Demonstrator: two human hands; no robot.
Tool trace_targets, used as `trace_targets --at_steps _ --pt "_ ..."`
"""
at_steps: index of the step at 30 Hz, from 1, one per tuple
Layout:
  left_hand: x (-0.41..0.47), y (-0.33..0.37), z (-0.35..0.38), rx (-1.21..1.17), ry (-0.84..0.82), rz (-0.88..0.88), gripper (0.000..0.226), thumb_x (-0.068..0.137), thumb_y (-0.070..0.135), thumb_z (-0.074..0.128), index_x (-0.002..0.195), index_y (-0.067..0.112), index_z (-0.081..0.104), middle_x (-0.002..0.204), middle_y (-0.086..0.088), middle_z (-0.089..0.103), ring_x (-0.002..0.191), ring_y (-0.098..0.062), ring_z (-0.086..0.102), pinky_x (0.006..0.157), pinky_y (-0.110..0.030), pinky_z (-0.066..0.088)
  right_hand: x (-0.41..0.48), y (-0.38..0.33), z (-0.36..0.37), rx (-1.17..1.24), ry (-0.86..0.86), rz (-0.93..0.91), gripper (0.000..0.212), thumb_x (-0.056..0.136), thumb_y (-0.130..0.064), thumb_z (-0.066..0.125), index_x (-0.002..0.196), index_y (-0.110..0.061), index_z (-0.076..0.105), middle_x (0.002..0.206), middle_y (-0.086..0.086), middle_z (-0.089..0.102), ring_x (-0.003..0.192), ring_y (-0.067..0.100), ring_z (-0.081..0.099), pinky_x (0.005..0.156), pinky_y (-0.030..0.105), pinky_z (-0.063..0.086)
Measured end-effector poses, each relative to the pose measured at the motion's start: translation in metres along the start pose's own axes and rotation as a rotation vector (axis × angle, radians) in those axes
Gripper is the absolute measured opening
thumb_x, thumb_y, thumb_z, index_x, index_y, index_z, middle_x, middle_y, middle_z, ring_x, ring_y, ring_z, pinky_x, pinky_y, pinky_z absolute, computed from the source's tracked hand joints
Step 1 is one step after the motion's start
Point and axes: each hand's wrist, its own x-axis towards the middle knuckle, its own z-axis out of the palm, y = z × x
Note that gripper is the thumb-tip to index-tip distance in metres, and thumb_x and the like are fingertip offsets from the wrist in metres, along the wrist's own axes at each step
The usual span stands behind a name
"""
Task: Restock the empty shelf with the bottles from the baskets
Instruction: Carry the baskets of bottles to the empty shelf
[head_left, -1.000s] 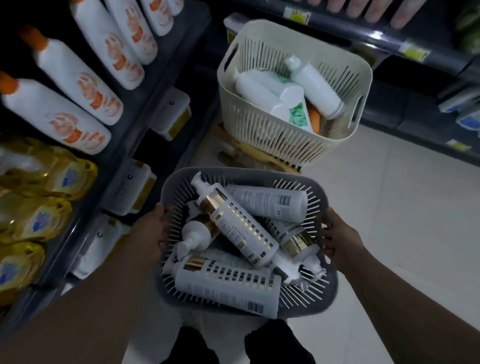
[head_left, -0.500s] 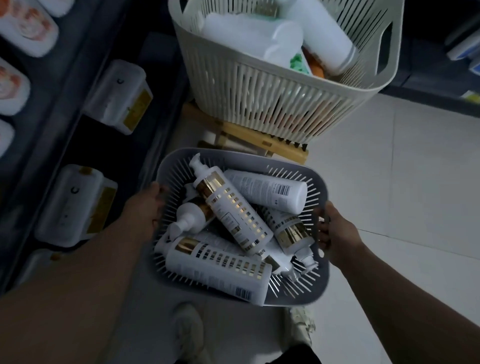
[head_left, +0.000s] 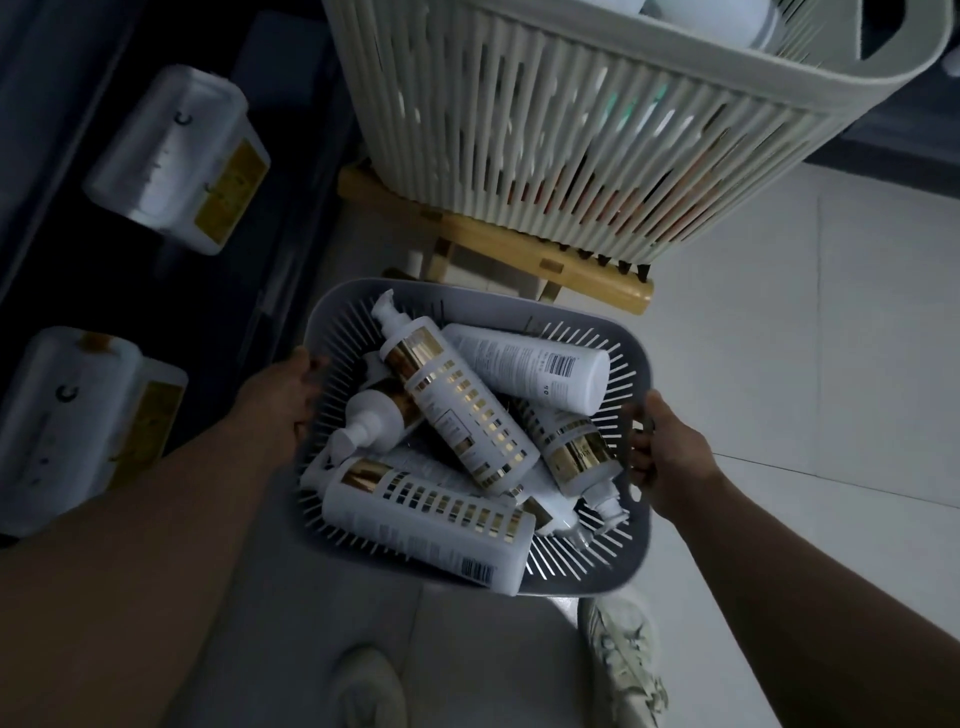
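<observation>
A grey slotted basket (head_left: 631, 564) hangs low over the floor between both my hands. My left hand (head_left: 283, 397) grips its left rim and my right hand (head_left: 670, 454) grips its right handle. Several white pump bottles with gold bands (head_left: 460, 410) lie piled inside, one along the near side (head_left: 426, 517). Ahead, a larger cream slotted basket (head_left: 545, 130) stands on a low wooden stool (head_left: 530, 254); white bottles show at its top edge.
Dark shelving (head_left: 291, 171) runs along the left, holding white plastic jugs with yellow labels (head_left: 176, 156). Pale floor tiles (head_left: 831, 364) spread to the right. My two light shoes (head_left: 623, 660) stand just below the grey basket.
The view has tipped downward and moved closer to the cream basket. The upper shelves with orange-capped bottles have left the view. The grey basket has come lower, toward the floor.
</observation>
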Motion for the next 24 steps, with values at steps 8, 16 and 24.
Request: trace_targets --at_steps 8,16,24 --pt "0.024 -0.001 0.007 0.042 0.012 0.040 0.037 0.102 0.046 0.035 0.086 0.024 0.059 0.063 0.002 0.043 0.026 -0.002 0.030 0.035 -0.013 0.024 0.016 0.010 0.008 0.000 0.001 -0.019 0.031 0.096 -0.042 0.049 0.081 -0.016 0.057 0.045 -0.006 0.034 0.043 0.009 0.025 0.046 0.026 0.020" --pt "0.033 -0.010 0.004 -0.001 0.021 0.012 0.036 0.103 0.044 0.036 0.088 0.022 0.060 0.043 0.005 0.051 0.026 -0.002 0.041 0.030 -0.007 0.028 0.016 0.029 0.008 -0.035 -0.041 -0.040 0.035 0.098 -0.042 0.045 0.079 -0.014 0.056 0.043 -0.006 0.039 0.040 0.009 0.031 0.046 0.027 0.025" --pt "0.040 -0.016 0.000 0.110 0.005 0.002 0.039 0.103 0.044 0.035 0.104 0.017 0.063 0.064 -0.001 0.045 0.040 -0.008 0.042 0.039 -0.017 0.034 0.023 0.031 0.012 -0.045 0.013 0.009 0.033 0.099 -0.038 0.043 0.080 -0.014 0.055 0.044 -0.003 0.046 0.045 0.011 0.036 0.049 0.027 0.029"
